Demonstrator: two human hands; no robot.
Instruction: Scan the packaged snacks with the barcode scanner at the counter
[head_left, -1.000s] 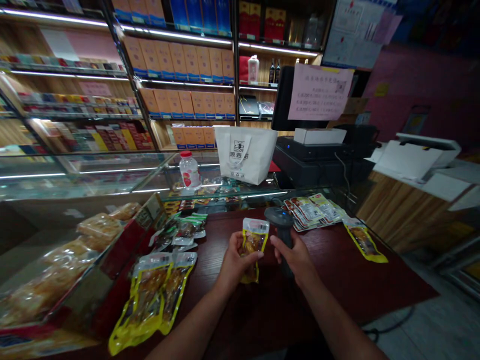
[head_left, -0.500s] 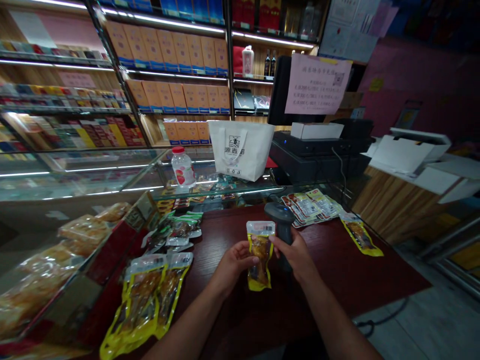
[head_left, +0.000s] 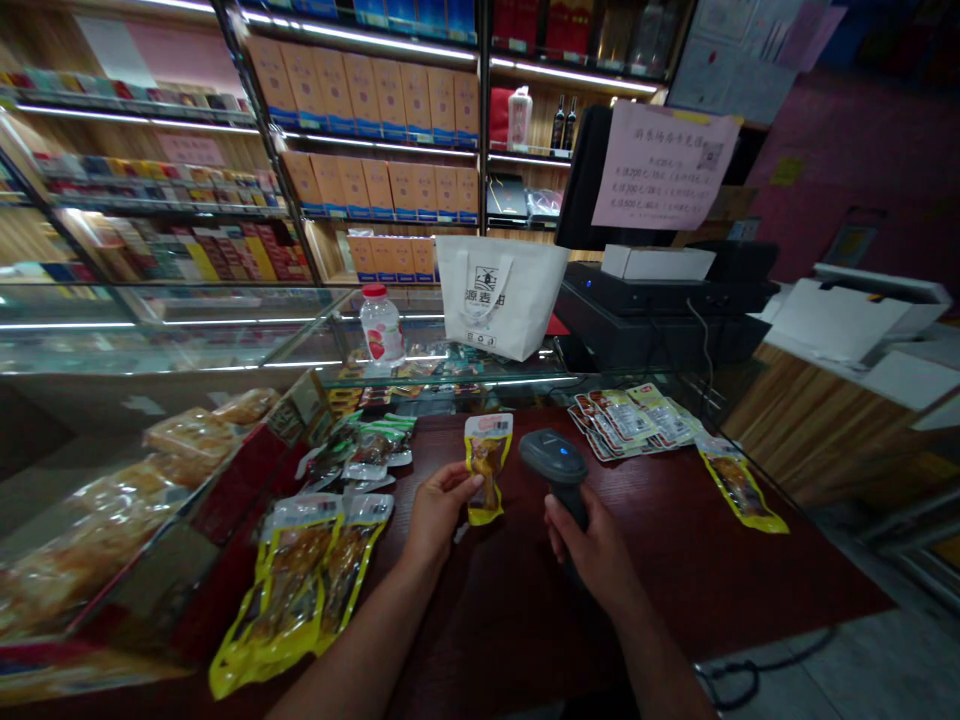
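Observation:
My left hand (head_left: pixel 442 505) pinches the left edge of a yellow-edged packet of vacuum-packed meat (head_left: pixel 487 475), held upright above the dark red tabletop (head_left: pixel 480 620). In my right hand (head_left: pixel 589 540) is a dark handheld barcode scanner (head_left: pixel 555 460), with my fingers wrapped round its handle. A blue light glows on top of its head, which points left toward the packet, a small gap apart from it. Larger yellow-edged meat packets (head_left: pixel 300 570) lie to the left of my left hand. Beyond the scanner lie several flat snack packets (head_left: pixel 634 420).
At left stands a box (head_left: pixel 225 500) of wrapped bread (head_left: pixel 150 480). Small green-topped packets (head_left: pixel 367 445) lie beside it. A single yellow-edged packet (head_left: pixel 739 485) rests at right. Behind are a red-capped bottle (head_left: pixel 382 325), a white bag (head_left: pixel 499 300) and a monitor with a paper sign (head_left: pixel 660 165).
My left hand has moved the packet left and away from me. My right hand has let go of the packet's edge, and the scanner is now turned with its head toward the packet.

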